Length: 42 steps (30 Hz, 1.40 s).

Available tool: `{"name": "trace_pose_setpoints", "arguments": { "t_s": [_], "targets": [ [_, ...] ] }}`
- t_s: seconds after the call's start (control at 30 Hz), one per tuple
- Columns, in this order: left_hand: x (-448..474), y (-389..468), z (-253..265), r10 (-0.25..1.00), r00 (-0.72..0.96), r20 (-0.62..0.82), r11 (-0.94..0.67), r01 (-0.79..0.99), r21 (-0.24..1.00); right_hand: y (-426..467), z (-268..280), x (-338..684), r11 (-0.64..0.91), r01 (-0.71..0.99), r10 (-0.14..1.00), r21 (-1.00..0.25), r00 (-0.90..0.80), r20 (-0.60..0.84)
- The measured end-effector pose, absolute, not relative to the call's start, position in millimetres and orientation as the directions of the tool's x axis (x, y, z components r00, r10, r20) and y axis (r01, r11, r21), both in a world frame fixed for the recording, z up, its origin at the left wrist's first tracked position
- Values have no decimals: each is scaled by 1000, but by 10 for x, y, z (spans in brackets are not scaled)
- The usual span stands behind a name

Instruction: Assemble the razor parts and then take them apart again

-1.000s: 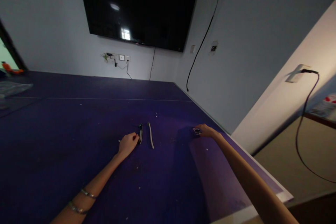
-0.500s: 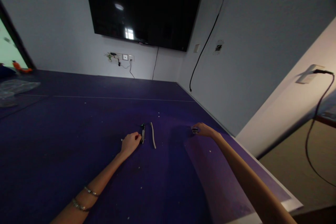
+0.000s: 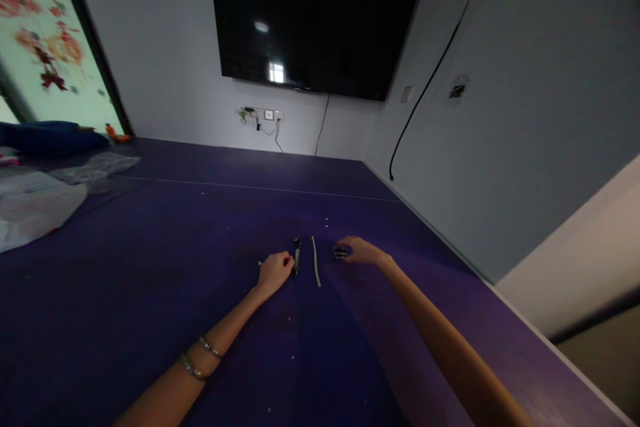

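My left hand (image 3: 276,272) rests on the purple tabletop (image 3: 240,353) with its fingers curled closed. Its fingertips are at a slim black-and-silver object (image 3: 297,257), shaped somewhat like a razor, and seem to pinch its side. Just right of that lies a thin, slightly bent light-grey stick (image 3: 316,261), which neither hand touches. Further right, my right hand (image 3: 361,251) pinches a small clear piece with dark parts (image 3: 340,252) low over the table. Its exact kind is too small to make out.
Clear plastic wrapping (image 3: 103,167), a white bag (image 3: 37,207) and a dark blue bundle (image 3: 55,138) lie at the far left. A television (image 3: 315,20) hangs on the wall behind. A black cable (image 3: 425,90) dangles by the right wall.
My right hand has moved left with the small clear piece, closer to the grey stick. My left hand stays at the black-and-silver object. The view has turned left.
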<state>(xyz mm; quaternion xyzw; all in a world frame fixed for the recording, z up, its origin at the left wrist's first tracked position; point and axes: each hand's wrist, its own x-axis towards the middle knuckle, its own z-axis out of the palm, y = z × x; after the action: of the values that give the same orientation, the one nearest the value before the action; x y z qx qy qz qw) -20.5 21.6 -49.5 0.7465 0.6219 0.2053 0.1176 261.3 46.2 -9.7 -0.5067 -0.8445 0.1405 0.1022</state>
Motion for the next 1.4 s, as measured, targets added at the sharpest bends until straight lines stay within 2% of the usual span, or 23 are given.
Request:
{"name": "trace_pose_setpoints", "arguments": {
  "t_s": [0.53,0.67,0.8,0.87,0.97,1.23,1.4],
  "targets": [
    [-203,182,-458,976,156,153,-209,866,453,608,-194,2381,452,818,879,-357,-475,25],
    [-196,174,-450,978,150,146,-201,870,450,548,-188,2368,467,797,880,-383,-463,109],
    [-188,172,-444,982,145,124,-185,878,442,354,-234,2218,306,810,951,-500,-230,209],
    [-191,181,-453,981,149,123,-189,879,438,232,-295,2077,186,781,981,-596,-112,159],
    [-199,200,-479,979,155,136,-199,883,425,87,-395,1852,49,718,999,-695,-36,34],
    [-192,189,-477,977,150,150,-200,887,416,33,-439,1607,45,809,999,-586,-26,40],
    [-194,176,-454,976,161,144,-207,885,417,53,-452,1548,-9,799,1000,-601,4,-9]
  ]
}}
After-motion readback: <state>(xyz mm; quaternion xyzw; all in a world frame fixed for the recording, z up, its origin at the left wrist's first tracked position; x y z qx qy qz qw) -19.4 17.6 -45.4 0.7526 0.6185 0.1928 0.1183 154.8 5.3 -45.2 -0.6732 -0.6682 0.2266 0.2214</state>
